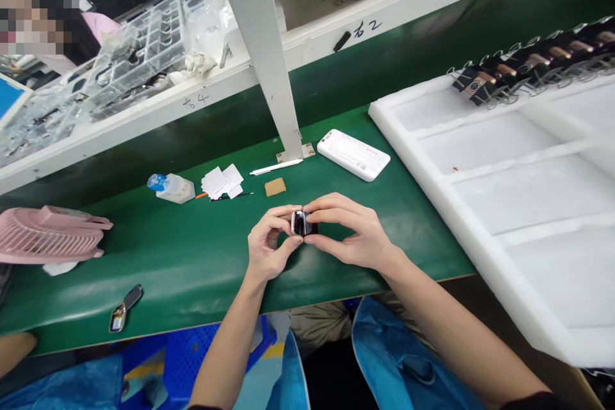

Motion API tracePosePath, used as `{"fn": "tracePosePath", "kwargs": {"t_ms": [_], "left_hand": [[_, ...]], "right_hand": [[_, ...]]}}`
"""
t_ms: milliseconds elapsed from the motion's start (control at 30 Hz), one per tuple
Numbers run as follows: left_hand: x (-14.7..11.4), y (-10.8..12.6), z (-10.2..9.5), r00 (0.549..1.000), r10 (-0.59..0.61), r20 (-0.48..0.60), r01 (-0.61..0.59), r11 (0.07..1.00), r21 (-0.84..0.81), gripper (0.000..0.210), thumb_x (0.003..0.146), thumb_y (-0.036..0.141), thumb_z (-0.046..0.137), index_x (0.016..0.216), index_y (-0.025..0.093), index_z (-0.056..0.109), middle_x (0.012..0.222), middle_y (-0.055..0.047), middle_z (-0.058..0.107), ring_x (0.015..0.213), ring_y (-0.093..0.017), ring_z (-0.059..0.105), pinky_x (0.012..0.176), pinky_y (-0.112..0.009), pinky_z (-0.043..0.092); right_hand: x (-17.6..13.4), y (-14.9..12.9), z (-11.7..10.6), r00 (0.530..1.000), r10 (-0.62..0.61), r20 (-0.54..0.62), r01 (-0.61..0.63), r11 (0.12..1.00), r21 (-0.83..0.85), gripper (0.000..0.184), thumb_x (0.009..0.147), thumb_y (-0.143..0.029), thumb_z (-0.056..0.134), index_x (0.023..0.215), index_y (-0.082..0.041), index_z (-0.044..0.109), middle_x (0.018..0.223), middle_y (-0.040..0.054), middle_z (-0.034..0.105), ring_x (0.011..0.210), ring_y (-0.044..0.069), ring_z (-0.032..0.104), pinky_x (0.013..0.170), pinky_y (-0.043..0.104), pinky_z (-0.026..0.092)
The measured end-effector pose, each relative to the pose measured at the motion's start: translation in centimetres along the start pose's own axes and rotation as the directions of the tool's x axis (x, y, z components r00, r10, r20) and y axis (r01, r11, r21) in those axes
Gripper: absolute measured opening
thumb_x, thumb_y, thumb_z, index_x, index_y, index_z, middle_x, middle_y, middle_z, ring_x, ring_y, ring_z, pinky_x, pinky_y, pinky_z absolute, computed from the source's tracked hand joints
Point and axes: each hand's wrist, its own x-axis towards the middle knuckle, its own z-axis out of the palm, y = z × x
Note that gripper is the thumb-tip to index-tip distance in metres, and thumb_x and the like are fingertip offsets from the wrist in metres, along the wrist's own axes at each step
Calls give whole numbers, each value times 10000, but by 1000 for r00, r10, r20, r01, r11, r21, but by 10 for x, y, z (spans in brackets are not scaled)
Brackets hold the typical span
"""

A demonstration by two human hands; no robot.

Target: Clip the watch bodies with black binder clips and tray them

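Both hands meet around a small smartwatch (300, 223) with a glossy dark screen and a pale metal rim, above the green bench mat (202, 240). My left hand (269, 240) pinches its left side between thumb and fingers. From the other side, my right hand (348, 230) closes its thumb and fingers on the right edge, hiding part of it. Off to the left, near the bench's front edge, lies an opened watch (118, 319) with its dark screen (133, 295) folded out from the case.
Behind my hands are a tan pad (275, 187), a white pen (276, 167), white cards (221, 182), a bottle (173, 188) and a white power bank (354, 154). A pink fan (52, 235) stands left. A white foam tray (480, 230) overhangs the right. A post (262, 45) rises behind.
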Motion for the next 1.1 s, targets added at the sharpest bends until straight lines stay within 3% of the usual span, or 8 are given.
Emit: {"fn": "tracePosePath", "kwargs": {"t_ms": [400,1100], "left_hand": [[0,-1,-1,1000,10,18,-9,999,-32,116,901,201,828,919,195,713,1228,-133,773,1124,-259,775,943,-399,639],[0,-2,-3,999,-49,4,49,999,-9,167,877,279,864,861,188,724,1132,-135,792,1102,-286,786,924,-409,635]], "right_hand": [[0,-1,-1,1000,10,9,-10,1000,5,229,949,-203,813,1166,-233,750,1106,109,788,1003,261,758,876,424,665],[3,-2,-4,992,88,91,-89,996,7,301,954,-203,822,1239,-239,733,1052,70,799,950,246,748,862,416,655]]}}
